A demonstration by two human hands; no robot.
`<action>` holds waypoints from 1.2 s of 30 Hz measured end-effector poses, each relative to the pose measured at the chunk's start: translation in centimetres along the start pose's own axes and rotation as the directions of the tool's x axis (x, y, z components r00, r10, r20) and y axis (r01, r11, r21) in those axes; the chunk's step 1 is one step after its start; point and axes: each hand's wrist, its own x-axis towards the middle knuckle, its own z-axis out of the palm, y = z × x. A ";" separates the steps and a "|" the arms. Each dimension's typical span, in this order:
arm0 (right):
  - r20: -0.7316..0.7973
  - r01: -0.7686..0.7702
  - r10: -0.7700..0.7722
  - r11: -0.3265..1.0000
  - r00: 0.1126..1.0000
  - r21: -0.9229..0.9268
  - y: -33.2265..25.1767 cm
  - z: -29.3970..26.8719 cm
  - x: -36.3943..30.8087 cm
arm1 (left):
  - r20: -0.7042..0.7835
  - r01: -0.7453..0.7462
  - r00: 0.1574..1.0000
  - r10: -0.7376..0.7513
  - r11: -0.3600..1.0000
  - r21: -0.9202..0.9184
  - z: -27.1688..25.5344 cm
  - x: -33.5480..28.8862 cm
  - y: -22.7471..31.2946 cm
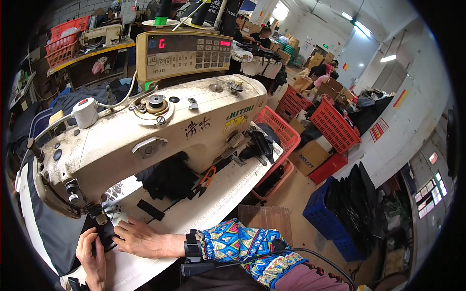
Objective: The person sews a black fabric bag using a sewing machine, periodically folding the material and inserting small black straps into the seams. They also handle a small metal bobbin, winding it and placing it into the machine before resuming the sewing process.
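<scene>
Under the needle end of a cream sewing machine (194, 111) lies a piece of black fabric (105, 236). My left hand (92, 254) is at its near left edge, fingers bent and pinched on the fabric. Just right of it, my right hand (141, 238) has its fingers curled down onto the same fabric, close to the presser foot (116, 213). The fingertips partly cover the fabric. A small black strip (150, 210) lies beyond my right hand. Orange-handled scissors (206, 180) rest on the white machine table (213, 206) beside a heap of black pieces (170, 179).
A control box (184, 56) with a lit display stands behind the machine arm. Red plastic baskets (335, 125) and a blue crate (323, 208) of black material stand to the right. Larger dark fabric (53, 228) hangs at the table's left. Other people work far back.
</scene>
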 end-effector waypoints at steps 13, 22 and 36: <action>0.022 0.017 -0.016 0.998 1.000 -0.060 -0.5 -4.2 -0.6 | -0.130 -0.069 0.988 0.085 0.990 0.121 0.3 0.4 1.0; 0.101 0.028 -0.023 0.998 0.995 -0.050 -0.5 -4.4 0.8 | 0.087 -0.215 0.976 0.200 0.949 0.229 1.2 0.6 0.8; 0.127 0.004 0.010 0.994 0.992 -0.113 0.6 -4.6 1.0 | 0.085 -0.222 0.975 0.205 0.912 0.345 2.0 1.2 0.6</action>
